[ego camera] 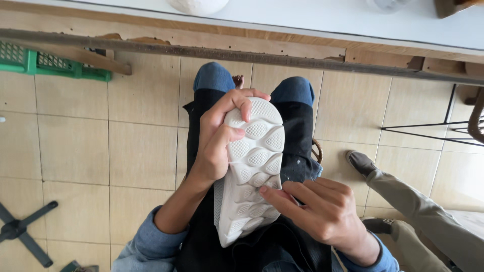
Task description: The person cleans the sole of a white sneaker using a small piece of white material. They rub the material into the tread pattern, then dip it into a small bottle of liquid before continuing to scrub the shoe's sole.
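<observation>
we've got the white shoe (pixel 252 171) in the middle of the frame, sole up toward us, resting over our lap on the black apron (pixel 297 131). its long axis runs nearly top to bottom, toe end at upper centre, heel toward the lower centre, tilted a bit left at the bottom.

left hand (pixel 219 136) comes in from the lower left & wraps the upper-left edge of the sole; fingers (pixel 237 103) curl over the toe, thumb pressed on the tread, so it's clamped on the shoe. right hand (pixel 317 209) sits at lower right, fingers bunched, index tip touching the sole's right edge near mid-length. can't tell if it pinches anything small. both hands are on the shoe; left has the firmer hold.

around: tiled floor (pixel 126 146), green crate (pixel 50 63) upper left, wooden bench edge (pixel 282 50) across the top, another person's leg and grey shoe (pixel 360 162) at right, well apart. nothing blocks the sole.
</observation>
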